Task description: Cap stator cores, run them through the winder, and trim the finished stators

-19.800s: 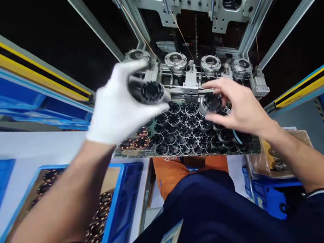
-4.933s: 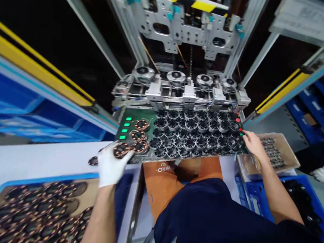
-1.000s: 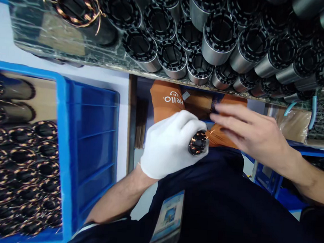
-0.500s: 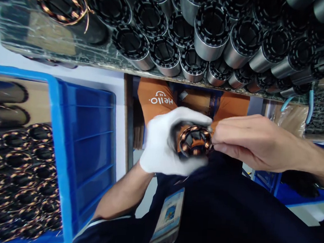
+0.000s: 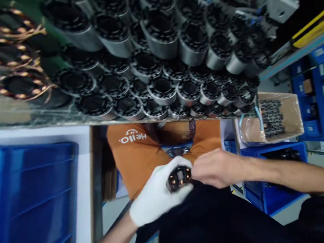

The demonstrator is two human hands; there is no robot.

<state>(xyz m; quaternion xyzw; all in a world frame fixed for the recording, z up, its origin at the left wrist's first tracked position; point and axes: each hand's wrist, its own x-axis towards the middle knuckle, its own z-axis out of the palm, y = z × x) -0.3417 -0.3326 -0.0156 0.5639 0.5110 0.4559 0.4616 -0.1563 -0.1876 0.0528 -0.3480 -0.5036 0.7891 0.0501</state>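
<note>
My left hand [image 5: 159,192], in a white glove, is wrapped round a dark cylindrical stator [image 5: 179,178] with copper windings at its open end, which faces up toward me. The bare right hand [image 5: 217,167] has its fingers closed at the right rim of that stator; whatever they pinch is hidden. Both hands are above my lap, below the bench edge. On the bench stand many metal stator cores [image 5: 161,89] with black slotted tops. Three copper-wound stators [image 5: 21,84] with loose wire ends are at the bench's left.
The bench's front edge [image 5: 103,122] runs across above my hands. A blue crate [image 5: 41,190] is at the lower left. At the right are a cardboard box [image 5: 290,114] of small dark parts, a blue bin [image 5: 280,205] and blue racks [image 5: 310,88].
The view has swung up and to the right, showing more of the bench and the racks. Both hands, still together at the stator, appear lower in the picture, and the stator has tilted.
</note>
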